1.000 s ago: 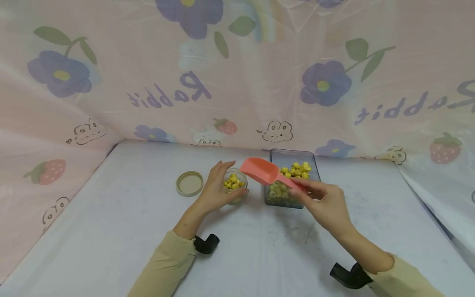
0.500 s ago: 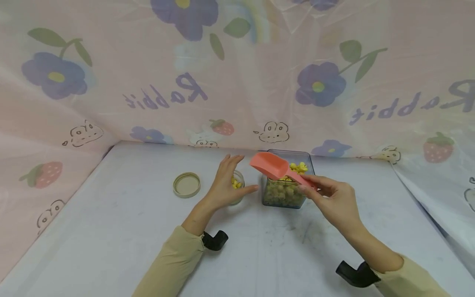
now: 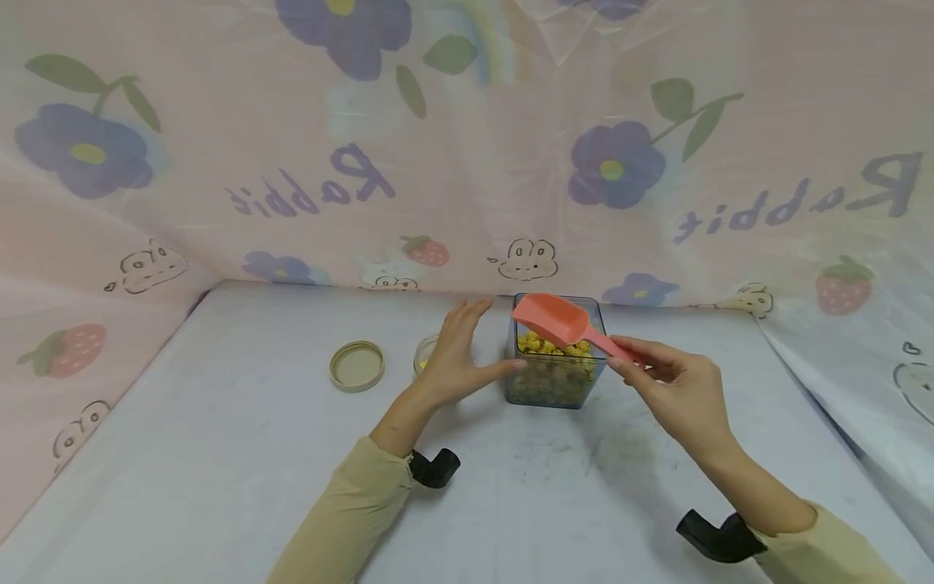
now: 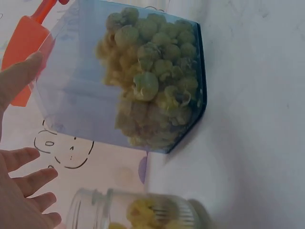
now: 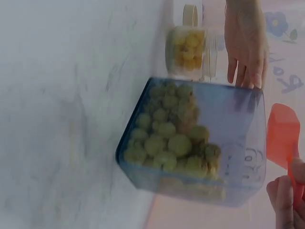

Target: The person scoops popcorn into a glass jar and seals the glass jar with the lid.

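My right hand [image 3: 689, 393] pinches the handle of a coral-pink scoop [image 3: 553, 318] above a clear bluish plastic container [image 5: 238, 114]. The scoop's bowl looks bare. Yellow popcorn balls [image 5: 167, 143] fill the lower part of the container. My left hand [image 3: 454, 365] is spread, thumb apart from the fingers, at the container's left side. In the left wrist view the thumb overlaps the rim; whether it touches, I cannot tell. A small glass jar [image 5: 209, 57] with popcorn stands behind the left hand, mostly hidden by it in the head view.
A round lid [image 3: 357, 367] lies on the white-covered table [image 3: 219, 454], left of the jar. A pink printed curtain [image 3: 467, 178] rises directly behind the container and along the left side.
My left hand has moved right, from around the jar to the container's side. My right hand has carried the scoop right, over the container. The head view has shifted slightly.
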Available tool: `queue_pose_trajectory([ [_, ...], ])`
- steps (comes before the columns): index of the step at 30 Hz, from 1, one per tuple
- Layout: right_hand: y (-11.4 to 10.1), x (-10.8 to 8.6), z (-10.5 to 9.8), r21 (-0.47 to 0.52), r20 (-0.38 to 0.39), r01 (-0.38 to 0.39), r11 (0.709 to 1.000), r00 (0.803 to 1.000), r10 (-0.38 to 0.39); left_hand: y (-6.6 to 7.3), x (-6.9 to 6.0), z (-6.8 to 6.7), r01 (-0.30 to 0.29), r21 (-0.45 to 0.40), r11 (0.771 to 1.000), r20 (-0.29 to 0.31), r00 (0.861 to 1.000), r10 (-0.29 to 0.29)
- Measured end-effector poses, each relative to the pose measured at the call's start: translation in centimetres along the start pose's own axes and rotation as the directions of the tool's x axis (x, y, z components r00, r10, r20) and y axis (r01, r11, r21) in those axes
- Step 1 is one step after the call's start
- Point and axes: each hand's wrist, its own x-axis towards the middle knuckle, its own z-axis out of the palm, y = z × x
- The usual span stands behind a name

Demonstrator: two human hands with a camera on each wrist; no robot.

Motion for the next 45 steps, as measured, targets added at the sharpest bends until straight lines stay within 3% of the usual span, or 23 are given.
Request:
queue_pose_trajectory([
  [15,2.0,0.9,-2.3,-0.135,0.026,0.077,0.988,0.997,-0.074,1.2,1.4,1.1,0.039,-0.047,0.998,0.066,0.997,-0.035],
  [25,2.1,2.1,-2.7,-0.198,0.027,0.220,0.955,0.975,-0.219,1.7,2.2,1.2,0.073,-0.075,0.994,0.110,0.992,-0.065],
  [37,0.8,3.9,-3.2,-0.302,0.200,0.351,0.886,0.932,-0.301,1.6,2.9,1.3,0.092,-0.063,0.994,0.214,0.974,-0.077],
  [45,-0.2,4.7,-3.3,-0.330,0.294,0.373,0.867,0.914,-0.281,1.3,2.8,1.6,0.113,-0.204,0.972,0.220,0.973,-0.067],
])
